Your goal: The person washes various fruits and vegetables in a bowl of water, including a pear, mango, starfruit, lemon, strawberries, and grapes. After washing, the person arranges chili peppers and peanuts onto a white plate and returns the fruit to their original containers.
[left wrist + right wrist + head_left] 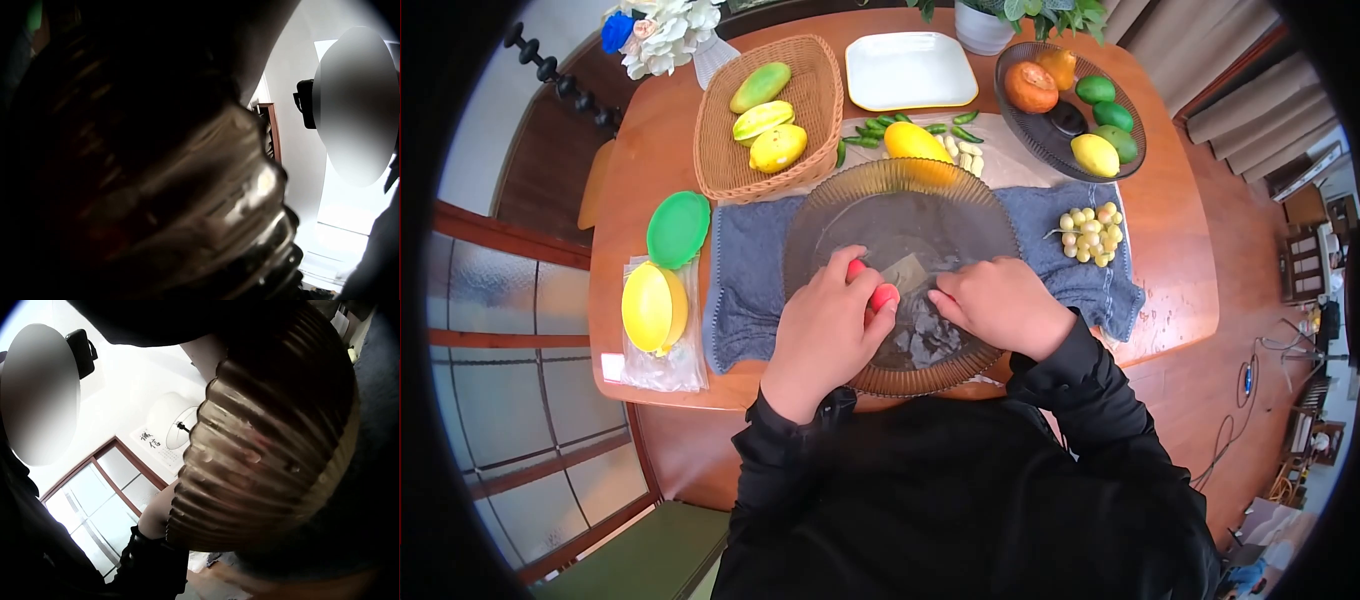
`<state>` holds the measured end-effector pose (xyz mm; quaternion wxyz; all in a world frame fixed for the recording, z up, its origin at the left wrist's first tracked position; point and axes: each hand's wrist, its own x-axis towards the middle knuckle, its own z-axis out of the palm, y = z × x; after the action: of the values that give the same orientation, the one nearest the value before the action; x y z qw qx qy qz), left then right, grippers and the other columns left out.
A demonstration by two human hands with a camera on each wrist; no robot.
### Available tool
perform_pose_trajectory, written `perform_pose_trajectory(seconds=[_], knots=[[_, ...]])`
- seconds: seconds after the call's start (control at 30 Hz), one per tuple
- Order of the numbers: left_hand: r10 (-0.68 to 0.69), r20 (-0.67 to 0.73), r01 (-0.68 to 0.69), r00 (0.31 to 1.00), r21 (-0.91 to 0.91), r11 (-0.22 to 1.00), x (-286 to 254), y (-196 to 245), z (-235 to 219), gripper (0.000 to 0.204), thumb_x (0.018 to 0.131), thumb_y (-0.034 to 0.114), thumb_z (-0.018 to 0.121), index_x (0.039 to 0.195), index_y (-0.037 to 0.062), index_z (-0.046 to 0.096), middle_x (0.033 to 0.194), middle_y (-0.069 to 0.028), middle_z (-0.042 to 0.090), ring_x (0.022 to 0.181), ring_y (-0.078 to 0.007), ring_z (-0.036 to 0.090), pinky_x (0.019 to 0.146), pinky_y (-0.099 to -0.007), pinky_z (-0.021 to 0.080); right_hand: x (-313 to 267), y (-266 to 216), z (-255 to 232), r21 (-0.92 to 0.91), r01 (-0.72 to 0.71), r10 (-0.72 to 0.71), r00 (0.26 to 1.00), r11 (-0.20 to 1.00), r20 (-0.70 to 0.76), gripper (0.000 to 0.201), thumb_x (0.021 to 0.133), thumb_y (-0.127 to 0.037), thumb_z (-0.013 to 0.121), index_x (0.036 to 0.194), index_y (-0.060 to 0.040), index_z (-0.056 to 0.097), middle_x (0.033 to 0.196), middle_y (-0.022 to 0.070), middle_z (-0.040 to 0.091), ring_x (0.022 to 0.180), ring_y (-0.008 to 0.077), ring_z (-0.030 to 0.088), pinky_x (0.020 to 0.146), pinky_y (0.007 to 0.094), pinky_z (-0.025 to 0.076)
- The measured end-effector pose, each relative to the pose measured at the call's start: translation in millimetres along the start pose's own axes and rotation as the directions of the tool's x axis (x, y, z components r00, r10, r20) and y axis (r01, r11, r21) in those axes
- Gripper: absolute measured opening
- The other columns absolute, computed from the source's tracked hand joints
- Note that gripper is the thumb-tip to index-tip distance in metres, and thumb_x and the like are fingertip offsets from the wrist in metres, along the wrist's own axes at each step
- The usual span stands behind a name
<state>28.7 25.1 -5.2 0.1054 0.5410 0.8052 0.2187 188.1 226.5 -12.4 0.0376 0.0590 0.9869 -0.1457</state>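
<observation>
A large smoky, see-through bowl [820,225] with a ribbed rim stands on a blue towel [745,290], with water inside. Over the bowl, my left hand [825,325] curls its fingers around a smooth red thing [884,296], whose kind is mostly covered by the fingers. Across from it, my right hand [1005,300] reaches in with bent fingers, thumb toward the middle; I cannot tell whether it holds anything. The bowl's ribbed wall [237,169] fills much of the dark left wrist view, and the same wall [250,444] blocks the right wrist view.
Behind the bowl are a wicker basket [825,130] of fruit, a white tray [910,70], green chillies [868,131], a yellow mango [915,142] and peanuts [968,152]. A dark fruit plate [1025,125] and grapes [1092,235] lie right; green [679,229] and yellow bowls [650,305] left.
</observation>
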Motion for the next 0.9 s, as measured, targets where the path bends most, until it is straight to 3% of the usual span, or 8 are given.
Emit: perform_pose_trajectory(seconds=[0.13,0.3,0.33,0.37,0.4,0.53,0.7,0.9], knots=[[0.04,-0.023,-0.041,0.999,-0.025,0.999,-0.1,-1.1,0.7,0.028,0.101,0.025,0.075,0.125,0.0109,0.073,0.152,-0.0153,0.061,0.113,-0.0412,0.073,0.094,-0.0482,0.06,-0.6,2.1,5.9,0.055,0.052,-0.041,0.982,0.997,-0.185,0.021,0.104,-0.026,0.067,0.1,-0.0065,0.071,0.089,0.0133,0.073,0.077,0.0381,0.075,0.071,0.0506,0.06],[0.058,-0.057,-0.063,0.997,-0.091,0.994,-0.3,0.0,-2.3,0.028,0.098,0.013,0.075,0.126,0.0131,0.074,0.149,-0.0117,0.063,0.111,-0.039,0.073,0.093,-0.0461,0.06,0.5,1.8,4.5,0.101,0.088,-0.066,0.977,0.991,-0.204,0.012,0.096,-0.013,0.07,0.106,-0.0074,0.07,0.103,0.0105,0.069,0.093,0.0351,0.073,0.079,0.0479,0.061],[0.039,0.019,-0.037,0.999,-0.111,0.993,0.9,-1.5,-2.2,0.028,0.097,0.012,0.076,0.125,0.0128,0.074,0.145,-0.0116,0.063,0.109,-0.0385,0.073,0.092,-0.0461,0.06,0.8,2.1,5.3,0.104,0.092,-0.067,0.973,0.99,-0.221,0.014,0.094,-0.01,0.071,0.108,-0.0088,0.071,0.108,0.0089,0.069,0.099,0.0339,0.072,0.083,0.0465,0.06],[0.022,0.095,-0.009,0.995,-0.13,0.992,2.1,-2.9,-1.4,0.028,0.097,0.012,0.077,0.124,0.0124,0.074,0.141,-0.0114,0.064,0.107,-0.0381,0.073,0.091,-0.046,0.06,2.0,2.5,4.4,0.101,0.098,-0.073,0.971,0.99,-0.228,0.014,0.094,-0.01,0.071,0.108,-0.0088,0.071,0.108,0.0089,0.069,0.099,0.0339,0.072,0.083,0.0465,0.06],[0.077,0.038,-0.074,0.996,-0.077,0.994,2.2,-3.8,0.5,0.027,0.095,0.011,0.079,0.122,0.0126,0.075,0.135,-0.0112,0.065,0.103,-0.0372,0.073,0.089,-0.0463,0.059,2.6,2.3,3.7,0.098,0.109,-0.085,0.97,0.989,-0.229,0.015,0.092,-0.01,0.071,0.107,-0.0083,0.07,0.106,0.0085,0.068,0.101,0.0327,0.072,0.083,0.0459,0.061],[0.162,0.041,-0.159,0.986,-0.069,0.985,4.1,-8.7,1.6,0.026,0.097,0.013,0.077,0.123,0.0135,0.075,0.134,-0.011,0.065,0.103,-0.0371,0.073,0.089,-0.0469,0.059,2.5,2.9,6.4,0.08,0.103,-0.086,0.976,0.991,-0.199,0.016,0.09,-0.009,0.071,0.106,-0.0081,0.069,0.103,0.0082,0.068,0.1,0.0316,0.072,0.084,0.0457,0.061],[0.087,0.239,-0.068,0.967,-0.087,0.994,6.4,-10.0,0.8,0.026,0.097,0.021,0.076,0.12,0.0114,0.071,0.131,-0.0143,0.065,0.102,-0.0403,0.072,0.089,-0.0486,0.058,2.2,1.9,3.8,0.103,0.085,-0.062,0.977,0.991,-0.205,0.015,0.09,-0.011,0.072,0.105,-0.0084,0.068,0.101,0.0088,0.069,0.097,0.032,0.073,0.082,0.0457,0.061],[0.011,0.298,0.021,0.954,-0.104,0.994,9.2,-6.4,-3.6,0.035,0.095,0.021,0.075,0.125,0.0092,0.061,0.114,-0.0173,0.07,0.099,-0.0392,0.072,0.081,-0.0503,0.057,0.4,1.6,3.3,0.152,0.056,-0.025,0.98,0.987,-0.197,0.015,0.092,-0.014,0.072,0.104,-0.0077,0.068,0.1,0.0093,0.069,0.094,0.0329,0.074,0.077,0.0466,0.061]])
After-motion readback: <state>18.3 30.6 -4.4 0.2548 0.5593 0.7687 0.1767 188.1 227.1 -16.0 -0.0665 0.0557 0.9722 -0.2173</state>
